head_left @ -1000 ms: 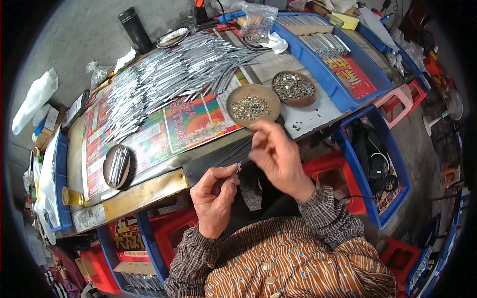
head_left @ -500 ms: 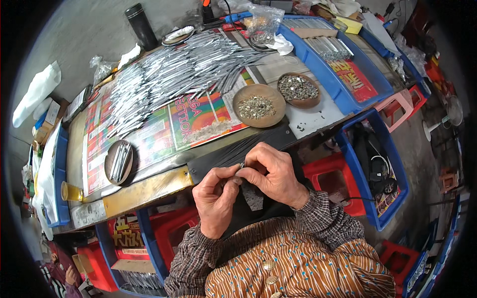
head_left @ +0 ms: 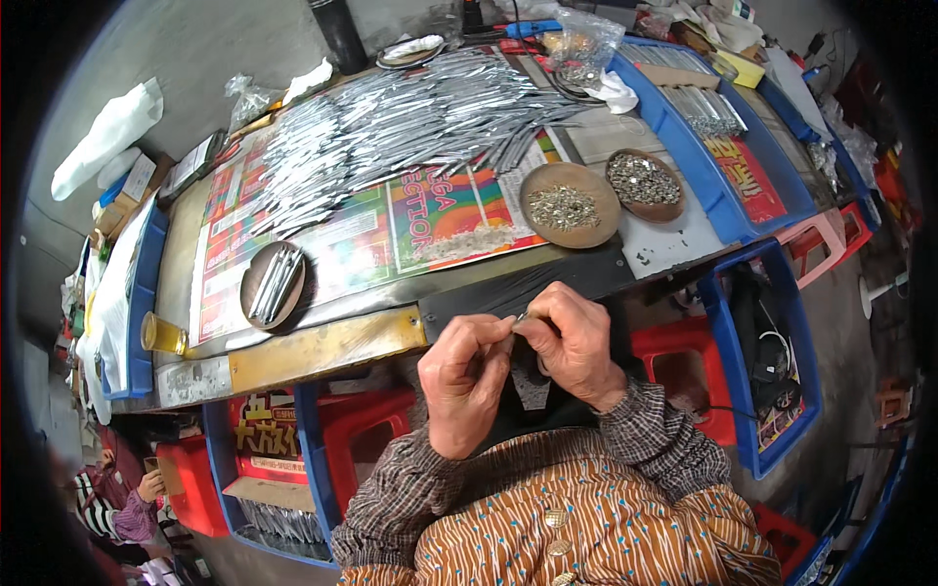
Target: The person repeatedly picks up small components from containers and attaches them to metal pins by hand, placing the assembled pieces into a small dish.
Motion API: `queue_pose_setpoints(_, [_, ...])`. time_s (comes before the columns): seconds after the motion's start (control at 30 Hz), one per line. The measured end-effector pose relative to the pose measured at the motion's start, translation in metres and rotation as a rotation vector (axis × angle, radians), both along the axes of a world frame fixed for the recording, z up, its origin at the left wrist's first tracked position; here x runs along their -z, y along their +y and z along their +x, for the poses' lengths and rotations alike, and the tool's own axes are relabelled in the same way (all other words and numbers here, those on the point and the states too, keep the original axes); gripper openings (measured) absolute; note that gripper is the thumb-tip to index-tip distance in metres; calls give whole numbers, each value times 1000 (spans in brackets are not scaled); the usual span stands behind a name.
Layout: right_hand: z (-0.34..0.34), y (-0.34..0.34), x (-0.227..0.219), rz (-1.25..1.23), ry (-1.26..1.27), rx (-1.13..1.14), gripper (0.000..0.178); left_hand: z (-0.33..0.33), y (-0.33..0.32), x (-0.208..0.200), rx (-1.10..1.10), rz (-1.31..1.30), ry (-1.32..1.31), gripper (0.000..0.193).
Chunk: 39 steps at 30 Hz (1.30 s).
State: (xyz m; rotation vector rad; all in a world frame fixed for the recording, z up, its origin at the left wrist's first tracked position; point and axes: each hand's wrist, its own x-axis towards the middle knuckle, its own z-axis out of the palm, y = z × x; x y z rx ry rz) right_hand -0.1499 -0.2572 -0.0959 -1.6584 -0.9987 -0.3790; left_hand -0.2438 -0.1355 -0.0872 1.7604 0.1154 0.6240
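Observation:
Just past the bench's front edge, my left hand [head_left: 467,381] and my right hand [head_left: 576,347] meet with their fingertips together. A tiny grey metal piece [head_left: 522,316] shows at the fingertips of my right hand, pinched between thumb and forefinger. The left thumb and forefinger are pinched close against it; whatever lies between them is hidden. Nearest beyond the hands is a round wooden dish [head_left: 608,227] of small brass-coloured parts. Beside it stands a darker dish [head_left: 676,207] of small silvery parts. To the left, another dish [head_left: 248,301] holds several slim metal rods [head_left: 277,284].
A broad heap of slim silvery rods [head_left: 391,122] covers the back of the bench. Blue trays stand at the right [head_left: 674,146] and left [head_left: 147,293]. A glass of yellow liquid [head_left: 163,335] sits near the front-left edge. Red stools [head_left: 674,342] are below, and another person's hand [head_left: 151,485] shows lower left.
The whole view has shifted, so the bench sits farther right and slightly higher in it. My hands are still together at the fingertips, with the left fingers straightened slightly.

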Motion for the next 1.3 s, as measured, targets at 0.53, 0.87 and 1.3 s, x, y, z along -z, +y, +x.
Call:
queue_pose_setpoints(0.53, [16, -1, 4, -54, 64, 10, 21, -51, 108, -7, -202, 978, 163, 30])
queue_pose_setpoints(0.87, [13, -2, 1, -94, 38, 37, 20, -7, 101, 4, -123, 952, -1, 19])
queue_pose_setpoints(1.3, [7, -5, -4, -104, 89, 14, 17, -33, 127, -9, -351, 787, 38, 7])
